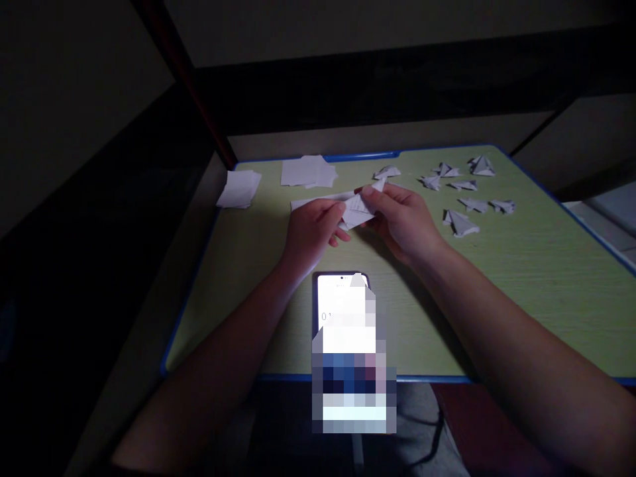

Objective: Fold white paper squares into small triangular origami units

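Both hands hold one partly folded white paper piece [358, 208] above the middle of a green table [536, 278]. My left hand [314, 228] pinches its left side, fingers curled. My right hand [405, 218] grips its right side, with the thumb on top. Under the hands a long white paper strip [318, 201] lies flat on the table. A phone [342, 305] with a lit screen lies just below my hands, near the table's front edge.
Several small folded paper shapes [462, 224] are scattered at the back right. Two stacks of white paper [239, 188] [307, 171] lie at the back left. The table has a blue rim [189, 298]. The room around it is dark.
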A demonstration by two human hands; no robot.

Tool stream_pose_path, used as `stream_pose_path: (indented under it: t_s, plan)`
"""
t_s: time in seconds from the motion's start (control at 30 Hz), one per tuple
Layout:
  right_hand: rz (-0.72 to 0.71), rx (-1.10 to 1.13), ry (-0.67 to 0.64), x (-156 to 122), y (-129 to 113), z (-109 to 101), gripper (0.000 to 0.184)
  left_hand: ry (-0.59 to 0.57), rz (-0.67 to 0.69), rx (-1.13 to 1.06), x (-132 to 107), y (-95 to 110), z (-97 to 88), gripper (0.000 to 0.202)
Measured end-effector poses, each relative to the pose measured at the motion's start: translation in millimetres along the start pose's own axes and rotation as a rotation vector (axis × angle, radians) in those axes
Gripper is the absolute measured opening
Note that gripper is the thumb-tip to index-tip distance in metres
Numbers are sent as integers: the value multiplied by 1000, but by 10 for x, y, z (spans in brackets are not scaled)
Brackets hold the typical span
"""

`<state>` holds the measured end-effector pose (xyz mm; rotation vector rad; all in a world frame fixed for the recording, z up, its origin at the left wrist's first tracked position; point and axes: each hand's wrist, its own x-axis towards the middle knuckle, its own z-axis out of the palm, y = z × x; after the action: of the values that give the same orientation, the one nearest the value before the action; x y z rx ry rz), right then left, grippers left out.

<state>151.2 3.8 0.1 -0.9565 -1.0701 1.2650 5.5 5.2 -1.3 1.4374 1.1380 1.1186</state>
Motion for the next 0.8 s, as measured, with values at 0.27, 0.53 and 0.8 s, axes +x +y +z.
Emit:
stream_pose_path:
  t_s: [0.27, 0.53, 0.8]
  plan:
    - [53, -20, -54, -24, -14, 21, 15, 51, 7, 60, -10, 25, -9, 17]
    - [29, -24, -36, -43, -42, 49, 15, 34, 12, 36, -1, 0, -25, 18]
    - [149, -93, -97, 39, -240, -198, 23, -97, 51, 120, -27, 52, -63, 18]
